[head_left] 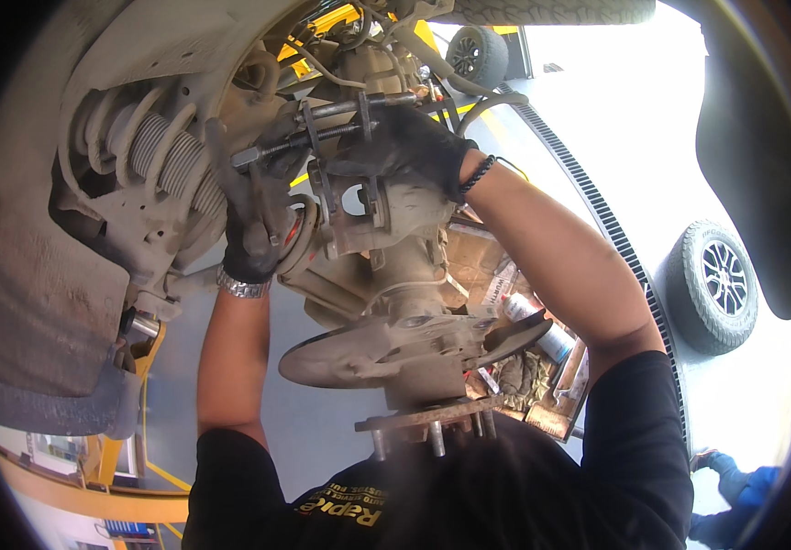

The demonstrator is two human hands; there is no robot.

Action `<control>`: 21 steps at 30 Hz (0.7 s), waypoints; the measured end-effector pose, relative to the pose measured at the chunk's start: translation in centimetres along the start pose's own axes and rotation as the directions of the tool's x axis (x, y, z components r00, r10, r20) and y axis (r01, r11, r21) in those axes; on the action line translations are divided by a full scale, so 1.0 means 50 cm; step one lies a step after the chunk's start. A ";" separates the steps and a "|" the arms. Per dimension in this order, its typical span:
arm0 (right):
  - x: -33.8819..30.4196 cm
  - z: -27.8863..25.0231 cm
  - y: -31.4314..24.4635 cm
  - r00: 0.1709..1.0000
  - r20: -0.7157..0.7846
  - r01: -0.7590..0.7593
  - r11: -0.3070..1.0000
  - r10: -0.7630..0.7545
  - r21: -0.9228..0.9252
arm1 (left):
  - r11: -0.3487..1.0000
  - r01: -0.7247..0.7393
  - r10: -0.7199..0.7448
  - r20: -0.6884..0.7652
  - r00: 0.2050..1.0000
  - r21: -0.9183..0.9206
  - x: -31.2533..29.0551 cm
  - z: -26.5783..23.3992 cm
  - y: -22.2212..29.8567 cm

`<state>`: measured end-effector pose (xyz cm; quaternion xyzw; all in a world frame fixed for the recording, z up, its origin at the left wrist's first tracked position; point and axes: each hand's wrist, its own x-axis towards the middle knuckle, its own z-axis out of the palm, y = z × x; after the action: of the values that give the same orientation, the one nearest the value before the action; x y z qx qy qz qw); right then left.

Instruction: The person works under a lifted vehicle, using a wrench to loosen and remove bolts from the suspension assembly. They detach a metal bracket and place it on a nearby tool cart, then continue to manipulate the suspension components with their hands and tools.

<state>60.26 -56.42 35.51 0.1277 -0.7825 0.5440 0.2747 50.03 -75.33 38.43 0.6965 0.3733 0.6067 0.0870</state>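
Both of my hands wear dark gloves and reach up to a steel puller [322, 136] with long threaded rods and flat plates, set against the dusty steering knuckle [414, 211]. My right hand [404, 147] curls around the puller's right end. At its left end, beside the hex head, my left hand [253, 215] is closed around part of the puller; its fingers are partly hidden. Just right of that hand is a round joint [302, 240] with a red-orange edge. Below the knuckle hang the brake dust shield [349, 353] and the studded wheel hub [427, 415].
A coil spring and shock absorber [161, 156] stand left, inside the wheel arch [38, 266]. Beneath the hub, a tray [556, 417] holds a spray can [542, 330] and rags. Removed wheels [714, 286] rest on the floor at right. A person in blue [753, 486] is at lower right.
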 end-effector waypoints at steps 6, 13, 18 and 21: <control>-0.020 -0.008 -0.029 0.996 -0.059 -0.070 0.996 0.074 0.057 | 0.958 0.094 -0.084 -0.046 0.995 0.269 -0.009 -0.015 0.012; -0.036 0.001 -0.045 0.987 -0.005 0.158 0.985 -0.158 0.065 | -0.106 -0.236 0.093 0.246 0.965 0.966 -0.014 -0.033 0.118; -0.050 -0.009 -0.047 0.990 0.031 0.138 0.983 -0.135 -0.124 | 0.489 0.382 -0.315 -0.250 0.916 0.784 0.017 0.000 0.142; -0.048 -0.015 -0.020 0.977 0.010 0.214 0.970 -0.214 -0.116 | 0.856 0.517 -0.496 -0.331 0.803 -0.029 0.011 0.022 0.140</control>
<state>62.95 -56.34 35.10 0.1942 -0.7943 0.4647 0.3398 53.90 -79.58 42.58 0.4636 0.5735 0.6560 0.1608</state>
